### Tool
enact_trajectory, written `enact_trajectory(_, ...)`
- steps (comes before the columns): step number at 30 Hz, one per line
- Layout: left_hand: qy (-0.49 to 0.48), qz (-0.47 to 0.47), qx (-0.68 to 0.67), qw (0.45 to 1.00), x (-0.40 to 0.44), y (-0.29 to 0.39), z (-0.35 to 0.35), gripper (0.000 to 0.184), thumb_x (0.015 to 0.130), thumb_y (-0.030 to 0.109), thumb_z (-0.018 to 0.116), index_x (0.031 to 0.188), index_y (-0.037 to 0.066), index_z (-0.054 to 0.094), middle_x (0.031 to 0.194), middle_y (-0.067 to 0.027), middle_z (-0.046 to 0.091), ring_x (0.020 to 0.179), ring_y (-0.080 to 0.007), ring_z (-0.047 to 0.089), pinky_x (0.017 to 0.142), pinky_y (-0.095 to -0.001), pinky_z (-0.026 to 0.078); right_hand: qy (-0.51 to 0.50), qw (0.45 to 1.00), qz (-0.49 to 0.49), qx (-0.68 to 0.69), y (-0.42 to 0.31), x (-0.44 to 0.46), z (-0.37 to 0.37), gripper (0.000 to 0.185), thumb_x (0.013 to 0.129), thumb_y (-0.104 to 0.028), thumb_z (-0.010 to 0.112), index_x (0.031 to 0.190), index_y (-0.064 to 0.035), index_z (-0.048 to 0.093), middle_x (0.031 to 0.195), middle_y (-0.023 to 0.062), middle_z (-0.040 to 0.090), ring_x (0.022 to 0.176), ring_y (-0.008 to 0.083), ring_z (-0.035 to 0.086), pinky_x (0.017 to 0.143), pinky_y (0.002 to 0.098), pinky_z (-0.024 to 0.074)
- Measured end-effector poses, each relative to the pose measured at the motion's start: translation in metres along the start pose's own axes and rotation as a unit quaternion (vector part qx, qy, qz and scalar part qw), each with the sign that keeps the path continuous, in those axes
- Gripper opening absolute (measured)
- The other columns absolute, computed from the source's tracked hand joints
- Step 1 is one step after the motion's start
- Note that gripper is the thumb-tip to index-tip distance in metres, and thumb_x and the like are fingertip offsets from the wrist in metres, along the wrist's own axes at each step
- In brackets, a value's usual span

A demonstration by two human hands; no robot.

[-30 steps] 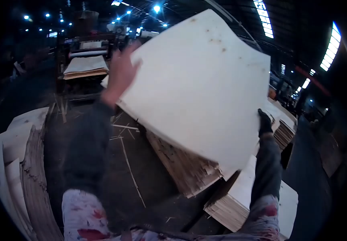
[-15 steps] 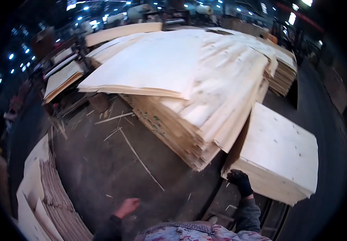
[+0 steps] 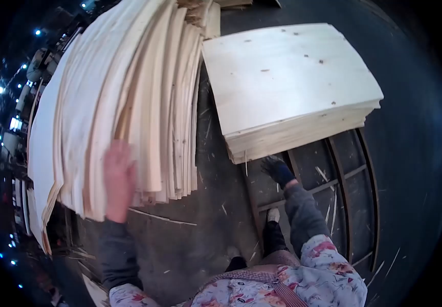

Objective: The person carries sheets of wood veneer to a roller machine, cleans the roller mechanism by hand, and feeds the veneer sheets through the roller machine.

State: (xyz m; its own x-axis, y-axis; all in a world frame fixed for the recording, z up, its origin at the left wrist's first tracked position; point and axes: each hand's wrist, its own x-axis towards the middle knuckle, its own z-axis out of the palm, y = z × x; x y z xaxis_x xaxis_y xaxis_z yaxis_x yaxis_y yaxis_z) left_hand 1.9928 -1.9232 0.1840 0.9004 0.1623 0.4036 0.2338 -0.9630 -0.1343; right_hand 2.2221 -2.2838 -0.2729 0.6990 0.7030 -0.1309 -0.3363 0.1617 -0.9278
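My bare left hand [image 3: 119, 176] is stretched out flat over the near edges of a large fanned pile of wood veneer sheets [image 3: 90, 97]. It is slightly blurred, and whether it touches a sheet I cannot tell. In a dark glove, my right hand [image 3: 278, 171] has its fingers apart and holds nothing visible. Just beyond it is the near lower edge of a squared stack of veneer sheets [image 3: 292, 82], its pale top sheet dotted with small knots.
Dark metal rails [image 3: 341, 189] with crossbars run along the floor below the squared stack. Thin wood strips [image 3: 162, 217] lie on the dark floor. My shoe [image 3: 273, 215] is beside the rails. A narrow gap separates the pile from the stack.
The view has turned right and down, bringing the squared stack to the middle. My left hand has risen from above the floor to the pile's edges. My right hand stays near the stack.
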Motion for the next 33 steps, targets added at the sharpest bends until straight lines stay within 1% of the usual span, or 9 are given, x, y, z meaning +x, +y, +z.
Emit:
enact_trajectory(1,-0.017,-0.033,0.061,0.997,0.007,-0.016,0.007,0.049,0.081,0.004,0.060,0.129,0.006,0.053,0.141,-0.0133,0.045,0.133,-0.0327,0.038,0.112,-0.0475,0.028,-0.009,0.935,-0.070,-0.347,0.020,0.027,-0.006,0.036,0.101,-0.019,0.042,0.135,-0.0075,0.042,0.131,0.0151,0.051,0.122,0.0352,0.050,0.104,0.0493,0.0402)
enact_trajectory(3,-0.070,-0.063,0.193,0.977,0.015,-0.036,0.018,0.058,0.081,0.005,0.061,0.137,0.009,0.046,0.151,-0.0104,0.033,0.139,-0.0294,0.029,0.112,-0.0498,0.025,0.042,0.940,0.004,0.339,0.044,0.062,0.003,0.040,0.099,-0.022,0.047,0.134,-0.0034,0.042,0.131,0.0159,0.051,0.120,0.0366,0.050,0.102,0.0491,0.0418)
enact_trajectory(9,-0.129,-0.067,0.217,0.965,0.012,-0.034,0.066,0.067,0.080,0.021,0.061,0.142,0.008,0.039,0.155,-0.0129,0.025,0.144,-0.0338,0.020,0.115,-0.0551,0.007,0.226,0.912,0.141,0.313,0.093,0.191,0.009,0.040,0.097,-0.017,0.051,0.132,0.0016,0.045,0.135,0.0189,0.047,0.116,0.0367,0.052,0.103,0.0460,0.0420)
enact_trajectory(14,-0.133,-0.055,0.250,0.958,0.011,-0.039,0.085,0.065,0.083,0.026,0.054,0.143,0.008,0.038,0.155,-0.0155,0.025,0.145,-0.0340,0.015,0.115,-0.0563,0.001,0.366,0.835,0.260,0.317,0.067,0.259,0.016,0.032,0.088,-0.013,0.062,0.118,-0.0034,0.060,0.067,0.0064,0.053,0.051,0.0205,0.048,0.047,0.0349,0.0403)
enact_trajectory(17,-0.135,-0.058,0.249,0.957,0.011,-0.039,0.088,0.064,0.082,0.024,0.053,0.143,0.008,0.039,0.155,-0.0165,0.025,0.145,-0.0352,0.015,0.114,-0.0573,0.000,0.371,0.872,0.247,0.202,0.021,0.256,0.032,0.034,0.083,-0.010,0.068,0.116,-0.0083,0.062,0.068,0.0072,0.055,0.049,0.0198,0.047,0.048,0.0316,0.0415)
enact_trajectory(19,-0.138,-0.061,0.247,0.957,0.011,-0.039,0.089,0.064,0.082,0.023,0.052,0.142,0.007,0.040,0.154,-0.0169,0.026,0.145,-0.0358,0.015,0.114,-0.0578,0.000,0.322,0.918,0.224,-0.056,0.019,0.254,0.039,0.033,0.082,-0.012,0.068,0.115,-0.0112,0.063,0.082,0.0081,0.061,0.064,0.0196,0.055,0.059,0.0347,0.0458)
enact_trajectory(22,-0.144,-0.059,0.242,0.958,0.011,-0.043,0.090,0.063,0.081,0.024,0.052,0.141,0.006,0.042,0.154,-0.0184,0.026,0.145,-0.0374,0.016,0.114,-0.0587,-0.001,0.410,0.836,0.167,0.323,0.005,0.247,0.051,0.033,0.082,-0.017,0.069,0.115,-0.0129,0.064,0.112,0.0063,0.062,0.105,0.0194,0.053,0.083,0.0454,0.0433)
enact_trajectory(26,-0.154,-0.063,0.241,0.956,0.012,-0.042,0.093,0.062,0.082,0.024,0.051,0.140,0.005,0.042,0.153,-0.0191,0.026,0.144,-0.0381,0.015,0.114,-0.0589,-0.001,0.388,0.815,0.094,0.420,-0.012,0.227,0.059,0.029,0.085,-0.022,0.070,0.114,-0.0182,0.066,0.110,-0.0021,0.064,0.090,0.0131,0.060,0.075,0.0278,0.0476)
enact_trajectory(33,-0.162,-0.070,0.241,0.954,0.011,-0.043,0.097,0.066,0.078,0.022,0.054,0.140,0.005,0.042,0.153,-0.0199,0.026,0.144,-0.0397,0.014,0.113,-0.0600,-0.002,0.279,0.857,0.008,0.434,0.035,0.260,0.045,0.041,0.083,-0.025,0.075,0.119,-0.0128,0.060,0.111,0.0055,0.063,0.100,0.0216,0.061,0.080,0.0375,0.0551)
